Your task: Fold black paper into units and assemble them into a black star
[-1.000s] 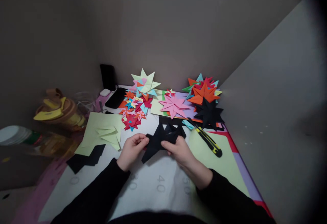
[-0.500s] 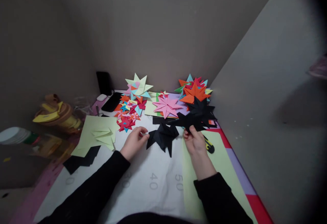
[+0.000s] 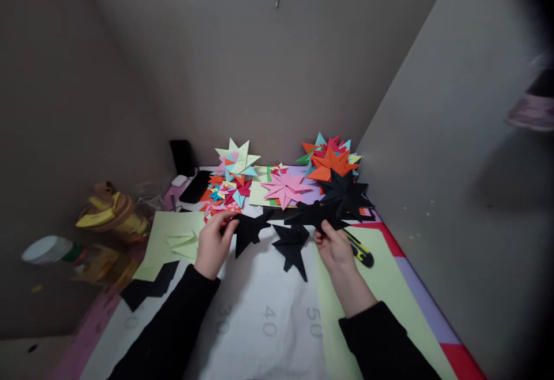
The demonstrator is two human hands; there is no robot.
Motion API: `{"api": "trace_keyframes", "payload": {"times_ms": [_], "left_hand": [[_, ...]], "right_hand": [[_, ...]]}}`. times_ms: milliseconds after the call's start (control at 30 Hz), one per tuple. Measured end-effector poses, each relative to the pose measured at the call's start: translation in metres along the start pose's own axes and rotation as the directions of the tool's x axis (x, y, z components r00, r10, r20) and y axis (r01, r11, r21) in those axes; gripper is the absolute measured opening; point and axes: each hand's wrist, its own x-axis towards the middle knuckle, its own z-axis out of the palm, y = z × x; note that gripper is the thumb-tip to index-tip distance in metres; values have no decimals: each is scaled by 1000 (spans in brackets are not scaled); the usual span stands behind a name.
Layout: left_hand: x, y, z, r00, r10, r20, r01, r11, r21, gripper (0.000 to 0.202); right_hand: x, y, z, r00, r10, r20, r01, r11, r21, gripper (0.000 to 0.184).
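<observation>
My left hand (image 3: 215, 244) pinches a black folded-paper piece (image 3: 251, 231) with pointed ends, held just above the white sheet. Between thumb and fingers, my right hand (image 3: 335, 247) grips another black folded-paper piece (image 3: 314, 213), with jagged points reaching left. In the gap between my hands lies a black folded piece (image 3: 292, 247), its longest point toward me. A black paper star (image 3: 346, 192) leans at the back right, partly behind the piece in my right hand. Beside my right hand is a yellow-and-black box cutter (image 3: 362, 252).
Colourful paper stars lie at the back: pale green (image 3: 240, 156), pink (image 3: 285, 188) and orange (image 3: 333, 163). At left are pale green papers (image 3: 167, 247), black strips (image 3: 149, 287), a phone (image 3: 195, 188) and a clear bottle (image 3: 73, 259). Grey walls close in the back and right.
My left hand has picked up one black piece from the middle and drawn it left, apart from the piece still lying there. My right hand keeps its black piece. The view has shifted slightly.
</observation>
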Motion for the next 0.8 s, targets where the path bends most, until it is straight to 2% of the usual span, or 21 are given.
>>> {"api": "trace_keyframes", "payload": {"times_ms": [67, 100, 133, 200, 267, 333, 400, 500, 600, 667, 733, 800], "left_hand": [[-1, 1, -5, 995, -101, -28, 98, 991, -86, 22], [-1, 0, -6, 986, -167, -2, 165, 976, -146, 25], [-2, -1, -6, 974, -224, 46, 228, 952, -204, 28], [-3, -2, -5, 950, -266, 165, 303, 910, -283, 31], [-5, 0, -2, 936, -234, 263, 312, 898, -310, 27], [-8, 4, 1, 918, -205, 339, 323, 884, -337, 22], [-9, 9, 3, 895, -205, 395, 366, 844, -392, 22], [-10, 10, 4, 886, -210, 414, 404, 787, -467, 26], [-8, 8, 2, 875, -209, 437, 403, 815, -417, 32], [-5, 11, 1, 855, -182, 486, 372, 868, -330, 38], [1, 18, 2, 835, -122, 537, 315, 905, -284, 46], [9, 26, 2, 844, -53, 533, 251, 918, -306, 53]], "right_hand": [[-3, 1, 3, 1000, 13, 14, -13, 1000, 0, 30], [-6, 0, 4, 999, 21, 28, -21, 1000, -2, 28], [-9, -1, 6, 998, 37, 59, -37, 999, -9, 28], [-18, -4, 11, 975, 102, 199, -93, 994, -56, 34], [-29, -6, 18, 900, 193, 390, -147, 979, -144, 48], [-38, -4, 26, 824, 250, 509, -149, 962, -230, 60], [-44, 0, 32, 804, 251, 538, -90, 947, -307, 61], [-48, 4, 35, 837, 199, 510, 48, 901, -431, 47], [-50, -1, 37, 858, 161, 488, 137, 844, -519, 39], [-53, -9, 45, 836, 169, 522, 173, 823, -542, 38], [-56, -16, 60, 790, 212, 575, 187, 810, -556, 39], [-57, -20, 77, 759, 284, 586, 173, 780, -601, 34]]}}
